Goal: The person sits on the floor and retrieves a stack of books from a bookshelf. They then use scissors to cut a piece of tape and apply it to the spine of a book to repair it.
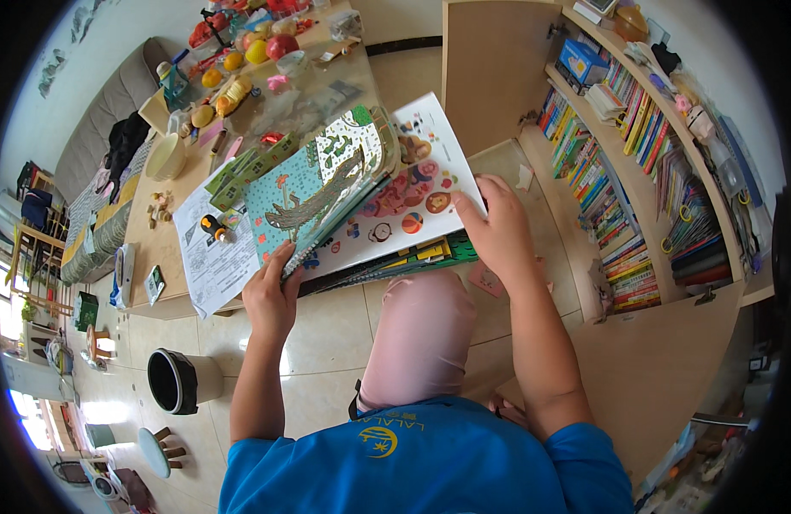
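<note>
My left hand [272,292] grips the lower left corner of a spiral-bound illustrated book [325,173], tilted up on its edge above other books. Its page shows a long brown animal on a blue dotted ground. My right hand [498,215] holds the right edge of a white picture sheet or book [434,138] printed with a clock, a ball and other small pictures; the thumb lies on top. Beneath it is a stack of books [434,250] with a green and yellow one showing. Printed papers [222,276] and an orange-and-black screwdriver handle [212,226] are at the left.
The wooden table [148,244] carries fruit, a cream bowl [166,157] and green cards [251,170]. At the right stands an open cabinet [550,144] full of books, its lower door [659,360] swung out. A lined bin [193,380] and a small stool [156,451] stand on the tiled floor.
</note>
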The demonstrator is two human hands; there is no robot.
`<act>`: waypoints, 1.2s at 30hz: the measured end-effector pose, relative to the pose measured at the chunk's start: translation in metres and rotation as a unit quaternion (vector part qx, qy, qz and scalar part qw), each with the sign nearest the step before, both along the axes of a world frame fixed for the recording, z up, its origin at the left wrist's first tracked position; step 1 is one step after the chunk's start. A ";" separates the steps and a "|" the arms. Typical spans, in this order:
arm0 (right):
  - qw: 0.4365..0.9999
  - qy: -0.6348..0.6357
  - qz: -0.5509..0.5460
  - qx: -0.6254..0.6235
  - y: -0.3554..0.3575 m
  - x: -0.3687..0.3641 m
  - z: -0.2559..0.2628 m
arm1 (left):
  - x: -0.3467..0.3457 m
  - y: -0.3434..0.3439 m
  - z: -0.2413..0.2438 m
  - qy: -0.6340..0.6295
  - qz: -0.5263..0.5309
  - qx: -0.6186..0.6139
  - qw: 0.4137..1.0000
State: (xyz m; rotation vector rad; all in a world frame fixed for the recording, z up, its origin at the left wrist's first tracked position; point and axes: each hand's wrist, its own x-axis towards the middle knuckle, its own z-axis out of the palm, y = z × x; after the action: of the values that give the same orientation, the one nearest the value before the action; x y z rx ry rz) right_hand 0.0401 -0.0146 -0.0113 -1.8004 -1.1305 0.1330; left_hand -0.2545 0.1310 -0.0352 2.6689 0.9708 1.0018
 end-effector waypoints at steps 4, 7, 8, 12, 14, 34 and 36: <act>0.888 0.427 0.142 0.096 0.002 -0.018 0.017 | -0.001 -0.002 -0.003 0.000 0.028 -0.019 0.999; 0.869 0.472 0.116 0.099 0.006 -0.020 0.020 | 0.000 -0.002 -0.005 0.002 0.041 0.009 0.999; 0.867 0.474 0.113 0.108 0.007 -0.019 0.019 | 0.001 -0.002 -0.005 0.002 0.042 0.024 0.999; 0.871 0.453 0.089 0.167 0.000 -0.005 0.024 | 0.001 0.000 0.001 -0.026 0.048 0.050 0.997; 0.872 0.441 0.045 0.208 -0.014 0.012 0.039 | 0.000 0.001 0.004 -0.043 0.068 0.020 0.997; 0.833 0.470 0.053 0.286 -0.025 0.000 0.039 | 0.000 -0.014 0.000 -0.177 -0.104 -0.271 0.940; 0.823 0.506 0.119 0.228 -0.009 -0.017 0.020 | -0.004 -0.007 0.002 -0.444 -0.073 -0.547 0.706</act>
State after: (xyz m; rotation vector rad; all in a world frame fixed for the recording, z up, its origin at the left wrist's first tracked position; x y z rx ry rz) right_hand 0.0233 -0.0236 0.0089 -0.8913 -0.5112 0.7966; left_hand -0.2582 0.1239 -0.0335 1.0370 0.7034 0.9959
